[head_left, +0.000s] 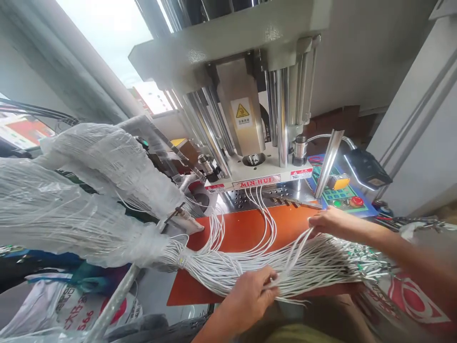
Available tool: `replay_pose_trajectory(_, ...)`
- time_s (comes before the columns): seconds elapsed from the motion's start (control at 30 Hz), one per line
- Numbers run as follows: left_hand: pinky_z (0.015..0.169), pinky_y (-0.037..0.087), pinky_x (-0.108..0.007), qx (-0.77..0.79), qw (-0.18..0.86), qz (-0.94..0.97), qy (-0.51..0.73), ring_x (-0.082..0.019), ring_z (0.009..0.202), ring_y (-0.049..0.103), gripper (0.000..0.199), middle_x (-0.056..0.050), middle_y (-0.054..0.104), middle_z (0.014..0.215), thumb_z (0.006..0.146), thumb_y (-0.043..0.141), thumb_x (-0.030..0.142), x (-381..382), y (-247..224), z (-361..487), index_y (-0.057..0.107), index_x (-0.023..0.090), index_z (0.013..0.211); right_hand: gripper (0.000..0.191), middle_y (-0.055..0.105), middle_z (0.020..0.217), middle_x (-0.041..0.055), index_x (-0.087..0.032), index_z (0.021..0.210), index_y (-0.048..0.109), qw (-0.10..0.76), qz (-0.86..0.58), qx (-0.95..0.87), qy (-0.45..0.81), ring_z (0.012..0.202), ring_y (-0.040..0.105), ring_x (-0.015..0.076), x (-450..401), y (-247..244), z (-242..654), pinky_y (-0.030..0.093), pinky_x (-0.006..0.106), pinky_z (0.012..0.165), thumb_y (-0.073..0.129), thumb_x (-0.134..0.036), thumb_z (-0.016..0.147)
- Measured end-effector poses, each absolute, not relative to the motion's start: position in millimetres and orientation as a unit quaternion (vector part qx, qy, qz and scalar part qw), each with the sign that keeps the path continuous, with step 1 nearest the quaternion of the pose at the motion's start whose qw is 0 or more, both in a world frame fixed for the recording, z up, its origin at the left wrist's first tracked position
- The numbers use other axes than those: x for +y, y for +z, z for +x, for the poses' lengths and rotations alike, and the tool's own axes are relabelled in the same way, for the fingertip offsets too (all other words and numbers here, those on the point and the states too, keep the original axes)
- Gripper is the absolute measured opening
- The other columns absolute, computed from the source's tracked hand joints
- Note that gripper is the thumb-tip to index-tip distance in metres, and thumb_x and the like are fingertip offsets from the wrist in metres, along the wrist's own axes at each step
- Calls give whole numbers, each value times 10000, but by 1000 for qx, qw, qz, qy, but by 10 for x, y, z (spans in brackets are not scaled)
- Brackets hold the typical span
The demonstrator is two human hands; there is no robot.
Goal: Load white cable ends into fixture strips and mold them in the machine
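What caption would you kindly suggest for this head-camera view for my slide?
A left hand and right hand hold white wires on an orange mat before a press.

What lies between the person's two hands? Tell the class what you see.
A bundle of white wires lies between the left hand and right hand, over an orange mat, in the head view.

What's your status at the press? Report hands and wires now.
Left hand in the white wire bundle, holding strands. Right hand gripping strands above the orange mat. Plastic-wrapped wire bundle off left, press ahead.
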State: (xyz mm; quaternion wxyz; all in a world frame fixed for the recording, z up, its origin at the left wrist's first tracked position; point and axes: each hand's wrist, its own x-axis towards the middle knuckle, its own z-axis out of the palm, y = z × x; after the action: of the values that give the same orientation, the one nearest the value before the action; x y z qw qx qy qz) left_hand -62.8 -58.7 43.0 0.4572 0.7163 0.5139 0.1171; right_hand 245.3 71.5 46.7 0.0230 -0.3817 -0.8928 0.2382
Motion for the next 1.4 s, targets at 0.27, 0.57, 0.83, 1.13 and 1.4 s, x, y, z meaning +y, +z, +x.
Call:
replay_pose_trajectory(0.27, 461, 360, -185, 404, 780, 384, 284, -55, 475, 490, 491, -6, 595, 744, 714, 753, 460, -174, 286, 253, 537, 147, 1026, 71, 638, 767, 36, -207, 817, 613, 16, -252, -958, 137, 743, 574, 185, 416, 529, 1960, 343, 349, 734, 554, -167, 816)
replay_pose_trajectory(0.57, 354, 124, -186, 398, 784, 367, 305, -18, 361, 302, 420, 15, 552, 657, 850, 585, 433, -157, 199, 116, 561, 125, 1136, 579, 596, 1302, 68, -285, 1459, 368, 217, -384, -766, 468, 1073, 619, 242, 838, 164, 2477, 521, 380, 836, 346, -221, 884)
replay_pose_trajectory(0.83, 338, 246, -193, 450, 757, 347, 322, -63, 400, 412, 305, 13, 545, 635, 808, 607, 434, -71, 129, 256, 580, 140, 886, 814, 418, 1480, 79, -282, 1503, 278, 232, -318, -849, 352, 1296, 463, 217, 283, -68, 1966, 432, 390, 1038, 369, -11, 741)
replay_pose_trajectory(1.13, 391, 139, -179, 504, 643, 353, 457, -27, 408, 278, 375, 16, 601, 607, 765, 688, 476, -12, -27, 219, 529, 155, 873, 565, 420, 1439, 180, -155, 1405, 420, 153, -506, -846, 73, 1263, 442, 341, 1145, -272, 2224, 477, 483, 906, 405, -85, 845)
replay_pose_trajectory(1.4, 660, 484, -201, 541, 518, 468, 469, -117, 701, 637, 243, -55, 721, 813, 768, 727, 353, -16, -2, 112, 667, 151, 889, 255, 633, 937, 162, -100, 1067, 539, -13, -514, -851, 102, 825, 619, 240, 1431, -108, 2221, 422, 300, 648, 413, -94, 846)
